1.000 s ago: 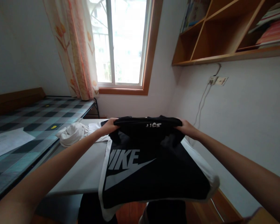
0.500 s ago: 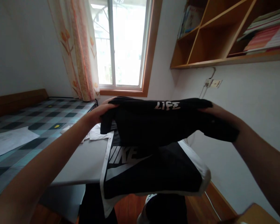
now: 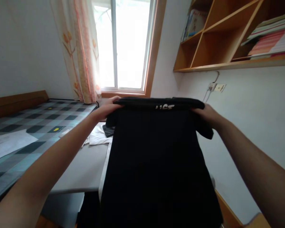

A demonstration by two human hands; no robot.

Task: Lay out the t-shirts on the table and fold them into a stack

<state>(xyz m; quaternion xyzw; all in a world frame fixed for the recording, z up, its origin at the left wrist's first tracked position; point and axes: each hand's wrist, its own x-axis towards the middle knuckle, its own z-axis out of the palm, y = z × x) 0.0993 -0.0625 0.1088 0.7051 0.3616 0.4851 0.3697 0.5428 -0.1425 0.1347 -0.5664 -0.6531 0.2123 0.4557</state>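
From the head view, a black shirt (image 3: 156, 158) hangs spread in front of the desk (image 3: 85, 167), its top edge raised above the desk and its body falling past the near side; the hem's lower end is cut off. The left grip (image 3: 110, 107) pinches one upper corner and the right grip (image 3: 207, 115) the other, thumbs towards the wearer; the fingers behind the cloth are hidden. Pale lettering runs along the folded top, partly lost in the fold.

On the far part of the desk, left of the shirt, lies a white cloth (image 3: 99, 136) with a dark cloth (image 3: 108, 130) on it. A white strip (image 3: 104, 180) shows along the desk beside the shirt's left edge. Left of the desk is a bed (image 3: 61, 122) bearing a sheet of paper (image 3: 11, 144); beyond the desk is a window (image 3: 133, 47).

As I judge it, a corner could slip free if either pinch loosens, since the cloth's weight hangs from two points. Uneven pull could skew the top fold, and a low swing could snag or drag whatever the white strip belongs to.
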